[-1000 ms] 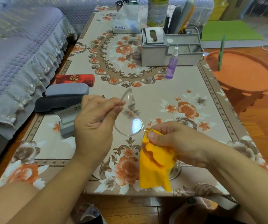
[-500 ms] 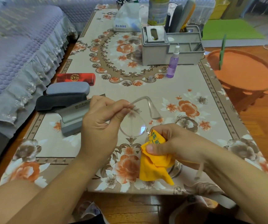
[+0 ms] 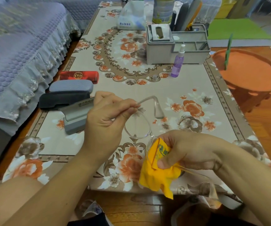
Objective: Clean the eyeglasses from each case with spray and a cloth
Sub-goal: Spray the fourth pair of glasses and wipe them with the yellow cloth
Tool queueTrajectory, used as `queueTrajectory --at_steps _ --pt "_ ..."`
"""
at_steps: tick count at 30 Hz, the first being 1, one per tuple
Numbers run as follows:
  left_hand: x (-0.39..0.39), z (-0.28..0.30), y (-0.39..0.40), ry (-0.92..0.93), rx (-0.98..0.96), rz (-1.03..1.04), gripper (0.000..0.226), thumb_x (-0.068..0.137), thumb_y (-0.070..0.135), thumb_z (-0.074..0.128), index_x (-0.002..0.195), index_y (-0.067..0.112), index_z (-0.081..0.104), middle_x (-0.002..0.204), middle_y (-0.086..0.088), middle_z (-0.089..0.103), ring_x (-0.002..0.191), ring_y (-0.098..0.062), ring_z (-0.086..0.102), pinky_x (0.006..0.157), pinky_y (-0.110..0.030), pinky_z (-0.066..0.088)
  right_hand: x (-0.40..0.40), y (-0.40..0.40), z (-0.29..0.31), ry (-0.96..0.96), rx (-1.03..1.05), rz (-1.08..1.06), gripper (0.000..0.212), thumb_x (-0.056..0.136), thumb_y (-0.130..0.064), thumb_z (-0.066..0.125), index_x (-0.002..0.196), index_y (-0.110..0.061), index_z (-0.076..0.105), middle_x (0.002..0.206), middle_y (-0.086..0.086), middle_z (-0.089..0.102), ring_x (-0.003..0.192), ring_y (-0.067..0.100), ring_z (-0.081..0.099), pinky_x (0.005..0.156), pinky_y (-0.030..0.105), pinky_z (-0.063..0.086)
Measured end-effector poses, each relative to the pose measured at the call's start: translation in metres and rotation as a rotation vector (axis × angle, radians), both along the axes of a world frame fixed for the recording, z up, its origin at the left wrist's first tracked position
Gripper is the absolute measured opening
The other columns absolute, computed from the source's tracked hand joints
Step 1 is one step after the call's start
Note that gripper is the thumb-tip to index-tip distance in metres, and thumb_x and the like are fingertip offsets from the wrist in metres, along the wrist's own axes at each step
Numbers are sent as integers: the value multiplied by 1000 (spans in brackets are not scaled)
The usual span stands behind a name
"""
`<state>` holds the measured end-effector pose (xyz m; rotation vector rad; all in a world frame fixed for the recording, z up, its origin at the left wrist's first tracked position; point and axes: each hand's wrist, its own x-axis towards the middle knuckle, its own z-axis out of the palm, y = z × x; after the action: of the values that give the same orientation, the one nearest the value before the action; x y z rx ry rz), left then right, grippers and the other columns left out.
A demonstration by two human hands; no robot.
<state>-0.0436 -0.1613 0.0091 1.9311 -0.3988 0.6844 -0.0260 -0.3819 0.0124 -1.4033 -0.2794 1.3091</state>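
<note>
A pair of clear-framed eyeglasses (image 3: 138, 126) was held above the near part of the flower-patterned table (image 3: 196, 88). The left hand (image 3: 105, 121) was curled round the frame at the left hinge, thumb and fingertips pinching where the temple arm bent away toward the far side. The right hand (image 3: 185, 150) was closed on a yellow cloth (image 3: 157, 175), which was pressed by the thumb over the other lens; that lens was mostly hidden by the cloth. The second temple arm was seen trailing below the right wrist, past the table's near edge.

An open grey case (image 3: 76, 118) was noted on the table just left of the left hand. Beyond it, three closed cases were laid near the left edge: a black case (image 3: 63, 99), a blue-grey case (image 3: 71, 86) touching it, and a red case (image 3: 79, 75) farthest back. A purple spray bottle (image 3: 178, 61) was found upright in front of a grey organizer (image 3: 160, 51), well apart from both hands. An orange stool (image 3: 249, 70) was recorded to the right of the table.
</note>
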Motion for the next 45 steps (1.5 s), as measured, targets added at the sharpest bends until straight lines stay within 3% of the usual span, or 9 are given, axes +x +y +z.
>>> queueTrajectory --at_steps 6,9,14,21,26,30,35,38,45 --pt "2 -9 3 138 -137 -1 19 96 29 65 109 37 76 92 14 65 92 -26 59 82 -54 53 -7 8 6 -232 -28 -337 22 68 -9 86 83 -4 72 88 24 75 82 39 74 77 47 62" --pt "0 -5 0 148 -186 4 16 94 42 64 103 51 74 95 17 69 96 -20 64 87 -42 56 -5 6 5 -286 8 -395 18 80 -13 80 92 -3 71 96 25 75 92 45 73 84 54 60" --pt "1 0 3 98 -122 69 20 94 21 64 105 37 68 98 4 68 97 -18 64 91 -29 54 -2 -5 3 -91 109 -346 19 92 -20 63 91 -3 71 86 14 72 77 26 70 72 34 59" --pt "3 -4 2 72 -50 29 20 96 39 62 113 36 72 95 20 67 97 -31 59 85 -47 54 -2 -8 -4 182 103 -44 20 90 11 55 101 5 71 92 17 76 78 23 76 68 31 61" --pt "6 -13 -4 172 -165 5 21 94 29 64 111 39 72 92 18 68 98 -29 63 89 -39 54 -9 9 -3 -134 -35 -222 18 69 -8 81 86 -4 76 90 24 74 82 39 69 79 49 59" --pt "9 -16 -2 225 -245 0 20 94 26 67 97 44 75 91 21 71 97 -23 64 90 -33 51 -11 9 2 -220 41 -327 26 81 -25 79 95 -4 77 95 26 75 86 47 72 80 62 55" --pt "10 -10 2 171 -216 -12 22 94 29 67 101 48 75 96 17 70 99 -17 65 91 -30 54 -5 -2 0 -140 76 -366 48 91 -33 67 93 14 59 86 21 57 78 32 54 80 41 44" --pt "8 -9 2 157 -209 -18 16 94 30 65 105 37 75 96 17 69 98 -16 65 90 -31 54 -6 -9 2 -5 79 -200 16 97 -12 60 92 1 68 86 13 69 74 20 69 72 27 56" --pt "5 -9 -2 159 -209 -32 14 94 28 63 99 31 76 94 10 69 97 -23 63 87 -31 53 -2 -1 -3 38 17 -73 14 85 7 67 92 -3 76 86 17 75 69 24 73 60 29 58"
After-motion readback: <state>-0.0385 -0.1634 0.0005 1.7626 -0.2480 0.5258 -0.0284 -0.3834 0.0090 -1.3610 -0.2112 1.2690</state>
